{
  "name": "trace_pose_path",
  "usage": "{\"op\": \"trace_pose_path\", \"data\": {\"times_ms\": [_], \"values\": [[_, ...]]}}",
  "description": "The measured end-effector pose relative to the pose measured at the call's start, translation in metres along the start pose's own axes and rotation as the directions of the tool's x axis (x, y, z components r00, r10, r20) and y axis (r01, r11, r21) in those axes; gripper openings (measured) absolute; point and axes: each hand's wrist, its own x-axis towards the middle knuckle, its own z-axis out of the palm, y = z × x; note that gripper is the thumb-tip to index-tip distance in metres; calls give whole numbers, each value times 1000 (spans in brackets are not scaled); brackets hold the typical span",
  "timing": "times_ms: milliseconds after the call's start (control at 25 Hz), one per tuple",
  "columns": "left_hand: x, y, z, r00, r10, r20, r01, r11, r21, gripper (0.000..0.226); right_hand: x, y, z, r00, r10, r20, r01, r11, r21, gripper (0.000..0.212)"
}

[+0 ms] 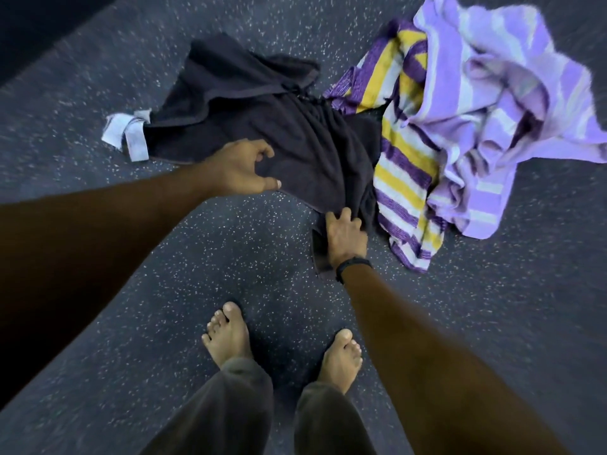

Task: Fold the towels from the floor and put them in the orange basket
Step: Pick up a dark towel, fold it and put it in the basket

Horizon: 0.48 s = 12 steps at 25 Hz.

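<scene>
Dark towel (262, 126) crumpled on speckled floor (164, 290); near corner pinched by right hand (345, 236); left hand (241, 169) spread above edge, holding nothing.

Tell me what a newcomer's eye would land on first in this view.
First, the bright pile at upper right: a lavender striped towel heaped partly over a purple, yellow and white striped towel. Next, mid-frame, the dark towel crumpled on the speckled floor, with the right hand gripping its near edge and the left hand reaching onto it.
</scene>
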Motion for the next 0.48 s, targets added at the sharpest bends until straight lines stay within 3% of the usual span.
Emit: {"op": "trace_pose_path", "data": {"times_ms": [120,240,360,480], "values": [[-8,5,-15,1000,18,-8,-18,1000,21,56,-3,11,-21,997,-13,-75,28,978,206,26],[-33,32,-52,999,42,-26,-42,999,-11,58,-19,17,-86,974,-3,-226,115,865,487,20],[-68,74,-103,995,86,-56,-86,996,12,61,-40,18,-180,923,-38,-383,259,799,542,19],[-121,134,-185,978,156,-138,-150,987,56,59,-74,13,-300,817,-31,-576,448,662,601,22]]}}
